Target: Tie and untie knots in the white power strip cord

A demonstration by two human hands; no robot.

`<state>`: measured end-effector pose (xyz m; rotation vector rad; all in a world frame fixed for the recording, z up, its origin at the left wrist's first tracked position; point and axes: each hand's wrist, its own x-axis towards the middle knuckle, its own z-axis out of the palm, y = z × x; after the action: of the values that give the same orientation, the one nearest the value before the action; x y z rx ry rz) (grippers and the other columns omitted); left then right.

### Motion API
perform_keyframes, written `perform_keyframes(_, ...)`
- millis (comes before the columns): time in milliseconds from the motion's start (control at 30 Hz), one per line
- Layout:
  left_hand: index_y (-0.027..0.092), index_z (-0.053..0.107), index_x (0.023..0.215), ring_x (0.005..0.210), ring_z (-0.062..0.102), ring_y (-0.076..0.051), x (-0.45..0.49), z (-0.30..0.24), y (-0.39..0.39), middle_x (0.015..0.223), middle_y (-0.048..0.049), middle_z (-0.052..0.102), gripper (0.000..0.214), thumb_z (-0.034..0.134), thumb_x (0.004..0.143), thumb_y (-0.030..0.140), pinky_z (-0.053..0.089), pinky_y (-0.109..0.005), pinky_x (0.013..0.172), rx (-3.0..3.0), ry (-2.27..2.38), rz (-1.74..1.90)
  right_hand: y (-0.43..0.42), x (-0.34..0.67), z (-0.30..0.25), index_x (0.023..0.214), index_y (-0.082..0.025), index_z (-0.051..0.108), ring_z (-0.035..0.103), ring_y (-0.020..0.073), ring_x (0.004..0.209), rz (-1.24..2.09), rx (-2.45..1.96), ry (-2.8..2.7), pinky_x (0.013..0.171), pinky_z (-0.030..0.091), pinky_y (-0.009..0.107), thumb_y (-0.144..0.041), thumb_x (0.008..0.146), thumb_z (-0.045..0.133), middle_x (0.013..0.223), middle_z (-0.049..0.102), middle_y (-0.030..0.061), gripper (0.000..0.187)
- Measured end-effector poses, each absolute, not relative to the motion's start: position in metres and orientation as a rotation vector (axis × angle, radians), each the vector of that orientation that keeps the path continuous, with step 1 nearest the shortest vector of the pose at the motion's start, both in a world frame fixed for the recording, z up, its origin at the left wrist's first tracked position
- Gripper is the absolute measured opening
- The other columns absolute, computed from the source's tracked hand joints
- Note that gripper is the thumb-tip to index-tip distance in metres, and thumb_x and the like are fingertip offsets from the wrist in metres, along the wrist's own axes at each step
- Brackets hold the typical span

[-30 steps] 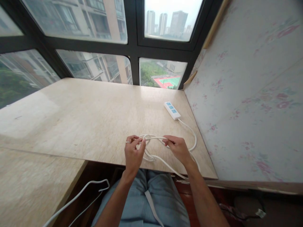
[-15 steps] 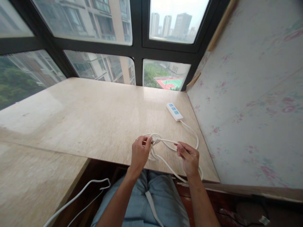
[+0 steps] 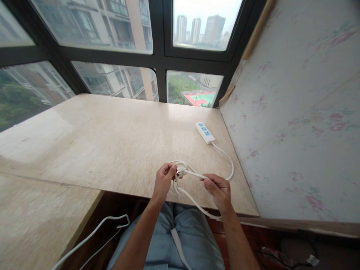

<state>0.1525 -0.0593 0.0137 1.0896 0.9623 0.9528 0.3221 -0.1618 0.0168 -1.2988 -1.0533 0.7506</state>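
A white power plug (image 3: 182, 170) with metal prongs is held just above the ledge, its prongs toward my left hand (image 3: 164, 181). The left thumb and fingers are closed at its prong end. Partly behind them, loops of white cord (image 3: 194, 200) lie around the plug and hang over the ledge's front edge. My right hand (image 3: 219, 189) pinches the cord a short way right of the plug, and that stretch looks nearly straight. Farther back, the white power strip (image 3: 205, 133) with blue socket faces lies on the ledge, its cord curving toward my right hand.
The stone-look ledge (image 3: 118, 142) runs up to dark-framed windows (image 3: 160, 60). Flowered wallpaper (image 3: 292, 131) borders it at right. A white clothes-hanger-like bent tube (image 3: 92, 232) is below at left, beside a lower-left ledge section (image 3: 42, 217). My legs are against the front edge.
My right hand has moved slightly left and down along with the cord. The plug is tilted more, showing its prongs. The view has shifted a little.
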Motion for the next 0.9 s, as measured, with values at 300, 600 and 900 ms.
perform_keyframes(300,0.018,0.062,0.079,0.072,0.064,-0.015,0.153,0.033,-0.069,0.075,-0.0018,0.067,0.024,0.060,0.084,0.041,0.051,-0.026,0.068,1.401,1.062,1.114,-0.154,0.301,0.056,0.076,-0.019,0.061,0.048,0.0113,0.053,0.763,-1.663,-1.670,0.053,0.029,0.023,-0.044,0.096,0.042,0.057,0.054,-0.0025,0.037)
perform_keyframes(600,0.015,0.066,0.077,0.057,0.057,-0.012,0.141,0.020,-0.058,0.073,-0.0045,0.070,0.035,0.062,0.081,0.049,0.045,-0.024,0.054,1.218,1.139,1.022,-0.161,0.294,0.058,0.084,-0.019,0.068,0.055,0.0144,0.062,0.560,-1.443,-1.664,0.060,0.037,0.026,-0.034,0.097,0.045,0.068,0.062,0.0029,0.031)
perform_keyframes(900,0.014,0.065,0.083,0.086,0.066,-0.020,0.129,0.009,-0.050,0.098,-0.0109,0.070,0.037,0.070,0.073,0.050,0.056,-0.033,0.072,0.914,1.015,0.971,-0.160,0.341,0.073,0.085,-0.028,0.066,0.039,0.0093,0.049,0.616,-0.837,-0.600,0.054,0.041,0.023,-0.040,0.088,0.061,0.057,0.038,-0.0071,0.013)
